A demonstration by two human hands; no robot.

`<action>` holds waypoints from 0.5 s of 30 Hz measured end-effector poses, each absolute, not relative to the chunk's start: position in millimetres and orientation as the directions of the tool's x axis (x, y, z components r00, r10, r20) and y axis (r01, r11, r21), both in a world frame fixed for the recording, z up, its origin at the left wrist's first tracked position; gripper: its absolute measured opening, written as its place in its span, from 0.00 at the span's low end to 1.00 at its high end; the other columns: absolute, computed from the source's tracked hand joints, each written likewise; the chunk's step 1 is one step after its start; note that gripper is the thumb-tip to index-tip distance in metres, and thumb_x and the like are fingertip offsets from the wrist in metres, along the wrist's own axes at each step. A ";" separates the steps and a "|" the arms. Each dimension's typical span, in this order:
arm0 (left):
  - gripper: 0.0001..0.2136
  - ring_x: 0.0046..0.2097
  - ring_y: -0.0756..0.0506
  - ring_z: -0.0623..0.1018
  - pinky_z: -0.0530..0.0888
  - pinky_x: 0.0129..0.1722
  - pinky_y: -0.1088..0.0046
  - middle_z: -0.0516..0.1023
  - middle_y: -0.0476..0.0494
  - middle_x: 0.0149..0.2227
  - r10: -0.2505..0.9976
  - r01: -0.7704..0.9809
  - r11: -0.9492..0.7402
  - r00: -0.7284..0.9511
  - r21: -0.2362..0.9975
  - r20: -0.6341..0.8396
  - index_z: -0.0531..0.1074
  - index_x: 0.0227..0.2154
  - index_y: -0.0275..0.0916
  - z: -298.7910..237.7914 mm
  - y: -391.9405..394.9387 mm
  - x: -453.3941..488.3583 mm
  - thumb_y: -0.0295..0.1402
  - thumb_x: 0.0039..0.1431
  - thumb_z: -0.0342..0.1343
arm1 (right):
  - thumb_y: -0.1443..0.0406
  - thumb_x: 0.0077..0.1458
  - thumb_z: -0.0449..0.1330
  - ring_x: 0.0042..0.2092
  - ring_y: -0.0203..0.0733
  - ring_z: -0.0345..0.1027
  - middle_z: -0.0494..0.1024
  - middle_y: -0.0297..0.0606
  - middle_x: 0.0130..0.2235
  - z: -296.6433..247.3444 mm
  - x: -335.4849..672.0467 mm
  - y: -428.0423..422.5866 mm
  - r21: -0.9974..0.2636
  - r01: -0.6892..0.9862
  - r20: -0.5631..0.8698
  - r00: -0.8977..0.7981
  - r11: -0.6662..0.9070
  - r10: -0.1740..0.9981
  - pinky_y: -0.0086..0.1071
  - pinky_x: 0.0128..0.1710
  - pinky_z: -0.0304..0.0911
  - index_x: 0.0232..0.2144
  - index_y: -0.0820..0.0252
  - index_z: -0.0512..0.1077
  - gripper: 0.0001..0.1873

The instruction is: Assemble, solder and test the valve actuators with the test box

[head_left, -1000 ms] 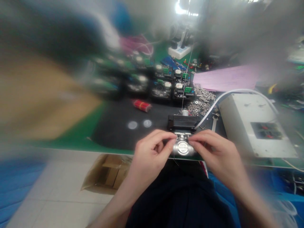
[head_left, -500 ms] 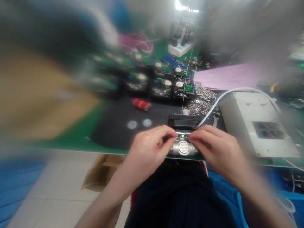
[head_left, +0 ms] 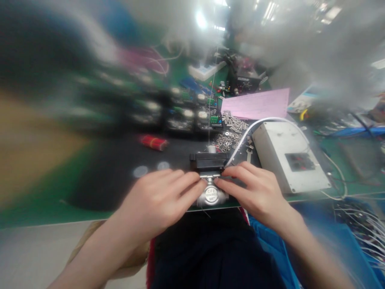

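Red bundle (head_left: pixel 154 142) on black mat (head_left: pixel 99 176). Left hand (head_left: pixel 158 198): thumb and forefinger narrow, by silvery bracket (head_left: pixel 209 176); whether gripping, can't tell. Metal valve (head_left: pixel 211 195) at bench's (head_left: pixel 36 214) front edge, black housing (head_left: pixel 209 161) just behind. Right hand (head_left: pixel 257 192): fingertips slightly parted at bracket's right; hold unclear. Grey box (head_left: pixel 278 148) beyond, near front edge.

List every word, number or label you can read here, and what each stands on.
"CF8" (or "CFB"): round face of the silver metal valve.
"1000WO", ending blurred: same face.
Bottom line there: too small to be sure, perhaps "3/4".
Too blurred to read: any print on the pink paper sheet, lettering on the black boxy device.
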State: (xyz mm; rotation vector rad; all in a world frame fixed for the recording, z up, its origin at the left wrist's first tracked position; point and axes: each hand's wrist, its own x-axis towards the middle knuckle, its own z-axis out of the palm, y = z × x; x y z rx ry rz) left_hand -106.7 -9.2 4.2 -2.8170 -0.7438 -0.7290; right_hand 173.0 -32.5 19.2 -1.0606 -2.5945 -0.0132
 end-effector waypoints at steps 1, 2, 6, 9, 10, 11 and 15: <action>0.10 0.39 0.44 0.82 0.72 0.37 0.66 0.85 0.42 0.46 0.410 0.485 -0.874 0.757 -0.017 0.509 0.80 0.48 0.37 3.4 -7.5 -106.7 0.24 0.71 0.56 | 0.69 0.73 0.57 0.44 0.44 0.72 0.82 0.42 0.48 18.4 173.4 -32.3 -0.121 0.673 0.325 -0.668 0.730 0.670 0.36 0.42 0.67 0.50 0.58 0.80 0.12; 0.09 0.39 0.44 0.82 0.72 0.36 0.67 0.85 0.42 0.46 0.395 0.474 -0.880 0.753 -0.018 0.526 0.80 0.48 0.36 2.4 -6.0 -106.8 0.24 0.71 0.56 | 0.69 0.73 0.57 0.45 0.44 0.73 0.82 0.43 0.48 17.2 173.9 -32.1 -0.124 0.663 0.338 -0.671 0.738 0.660 0.36 0.42 0.67 0.50 0.59 0.80 0.12; 0.10 0.38 0.45 0.82 0.73 0.36 0.68 0.85 0.41 0.46 0.388 0.456 -0.890 0.737 0.016 0.554 0.80 0.49 0.36 -3.4 -3.1 -110.1 0.26 0.72 0.55 | 0.70 0.71 0.59 0.47 0.45 0.74 0.82 0.44 0.50 10.5 177.6 -32.4 -0.129 0.646 0.370 -0.673 0.752 0.641 0.37 0.44 0.69 0.53 0.61 0.79 0.12; 0.12 0.42 0.44 0.83 0.74 0.39 0.69 0.85 0.41 0.49 0.423 0.464 -0.883 0.727 0.066 0.541 0.79 0.53 0.37 -11.1 -4.2 -116.1 0.25 0.71 0.57 | 0.72 0.69 0.61 0.47 0.44 0.75 0.82 0.43 0.50 5.2 181.7 -33.4 -0.173 0.648 0.392 -0.645 0.742 0.656 0.36 0.43 0.69 0.54 0.59 0.78 0.14; 0.13 0.44 0.44 0.84 0.75 0.40 0.69 0.85 0.41 0.50 0.441 0.471 -0.877 0.719 0.090 0.537 0.79 0.55 0.38 -14.5 -5.2 -118.4 0.25 0.71 0.58 | 0.72 0.69 0.61 0.46 0.43 0.75 0.82 0.42 0.51 3.5 182.9 -33.5 -0.193 0.647 0.397 -0.636 0.737 0.662 0.35 0.43 0.69 0.55 0.58 0.78 0.15; 0.15 0.46 0.45 0.84 0.76 0.42 0.70 0.85 0.41 0.51 0.462 0.479 -0.869 0.704 0.119 0.539 0.78 0.57 0.39 -18.4 -6.6 -120.6 0.24 0.70 0.60 | 0.73 0.69 0.62 0.46 0.43 0.75 0.82 0.41 0.50 2.1 183.9 -33.5 -0.209 0.646 0.398 -0.629 0.734 0.667 0.35 0.42 0.69 0.55 0.57 0.78 0.16; 0.18 0.45 0.49 0.84 0.77 0.44 0.74 0.86 0.45 0.49 0.541 0.542 -0.815 0.583 0.206 0.606 0.79 0.57 0.43 -33.4 -14.3 -125.1 0.25 0.66 0.66 | 0.71 0.70 0.61 0.44 0.40 0.75 0.82 0.40 0.49 -0.7 184.2 -30.3 -0.209 0.640 0.396 -0.636 0.739 0.662 0.33 0.40 0.68 0.54 0.54 0.79 0.14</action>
